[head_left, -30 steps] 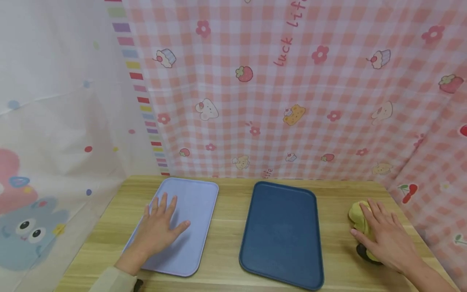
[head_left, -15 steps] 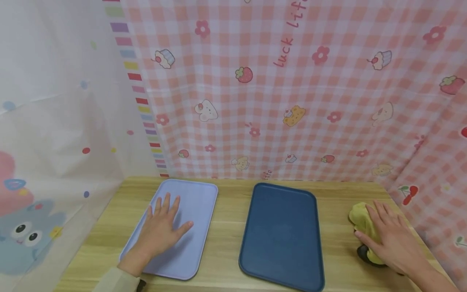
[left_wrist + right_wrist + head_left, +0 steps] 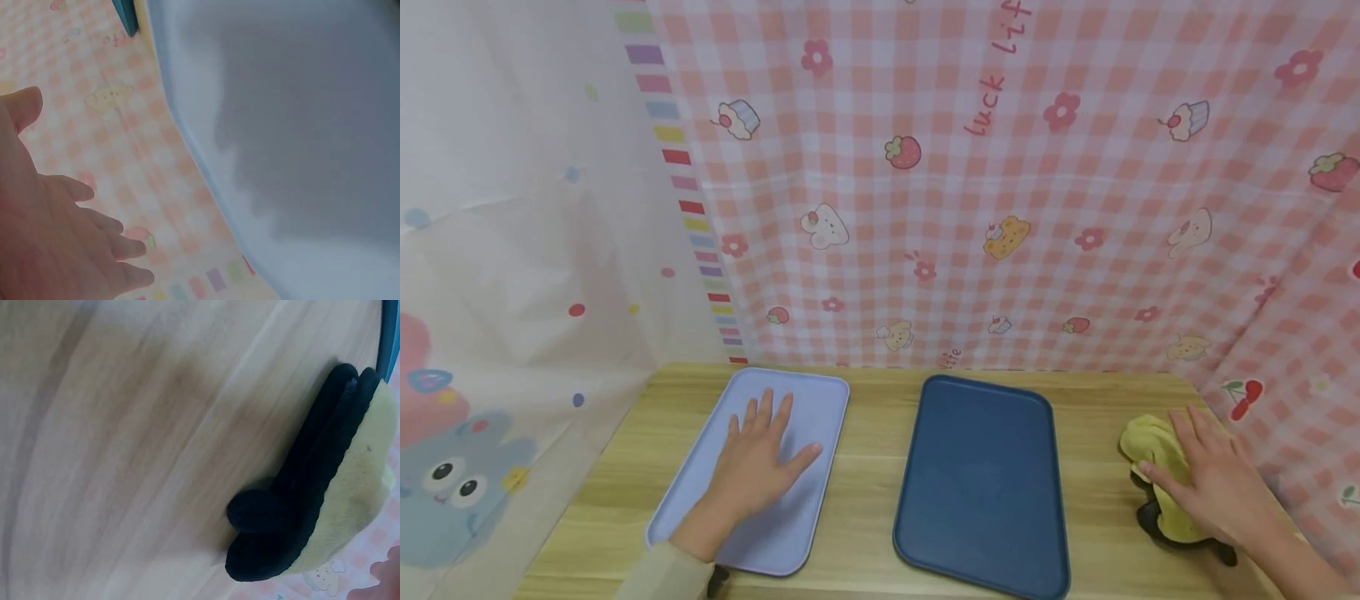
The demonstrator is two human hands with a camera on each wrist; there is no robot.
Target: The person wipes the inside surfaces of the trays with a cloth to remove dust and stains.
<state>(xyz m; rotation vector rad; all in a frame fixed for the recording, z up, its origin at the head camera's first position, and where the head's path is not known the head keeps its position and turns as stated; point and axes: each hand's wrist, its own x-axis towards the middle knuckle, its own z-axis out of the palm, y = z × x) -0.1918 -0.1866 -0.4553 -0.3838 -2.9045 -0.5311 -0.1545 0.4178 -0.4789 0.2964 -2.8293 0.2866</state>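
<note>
My left hand [image 3: 754, 468] hovers over the lavender tray [image 3: 823, 417] with its fingers spread and straight, holding nothing. The left wrist view shows its palm side and a hand-shaped shadow on the tray [image 3: 206, 169]. At the right end of the table lies a soft yellow-and-black fabric item [image 3: 1176, 492], with rounded black lobes along one side; its exact kind does not show. My right hand [image 3: 1228, 487] extends over its right edge, fingers straight, thumb overlapping the yellow cloth. In the right wrist view, fingertips [image 3: 386, 581] appear beyond the item [image 3: 347, 494], apart from it.
A dark blue tray [image 3: 981, 483] lies mid-table, between the lavender tray and the fabric item. The wood-grain table [image 3: 865, 500] ends at a pink checked curtain [image 3: 925, 208]. A white printed curtain [image 3: 550, 250] hangs at the left.
My left hand has shifted slightly right above the lavender tray. My right hand has drifted right, uncovering more of the yellow-and-black item.
</note>
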